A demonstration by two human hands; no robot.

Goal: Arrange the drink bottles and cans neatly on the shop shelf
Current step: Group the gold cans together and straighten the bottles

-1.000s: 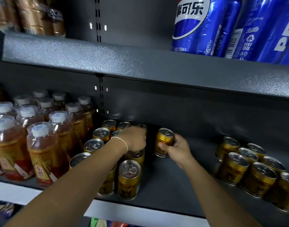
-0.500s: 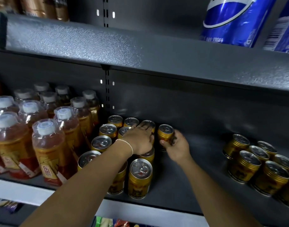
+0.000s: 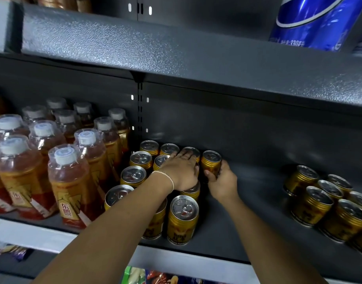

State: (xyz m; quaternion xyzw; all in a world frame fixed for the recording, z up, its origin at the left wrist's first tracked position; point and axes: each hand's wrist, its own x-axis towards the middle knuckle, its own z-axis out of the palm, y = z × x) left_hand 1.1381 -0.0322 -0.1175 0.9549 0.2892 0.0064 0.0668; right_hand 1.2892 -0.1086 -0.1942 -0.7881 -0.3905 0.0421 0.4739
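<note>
Well, take the front can (image 3: 183, 220) as your mark: it stands at the lip of the shelf (image 3: 227, 234), printed top facing you. Left of it stand the tea bottles (image 3: 71, 181) in rows; well to its right sits a separate group of loose cans (image 3: 319, 201), apart from the main block.

Just behind the front can, your left hand (image 3: 181, 171) lies palm down on the can tops, fingers (image 3: 184, 156) stretched flat and gripping nothing, steadying the block. Behind and slightly right of the front can, your right hand (image 3: 223, 181) is wrapped round the back can (image 3: 211, 160), thumb on the near side, the other fingers curled round its far side. That can stands upright, just beside the rearmost row.

Expect these cans to feel stiff, smooth and fairly weighty if full; the lacquered wall looks slippery and probably dents. Hold 1 can round the middle of its body, below the ribbed shoulder, and slide rather than lift.

Far above the front can, blue cans (image 3: 311, 21) stand on the upper shelf (image 3: 176, 54).
</note>
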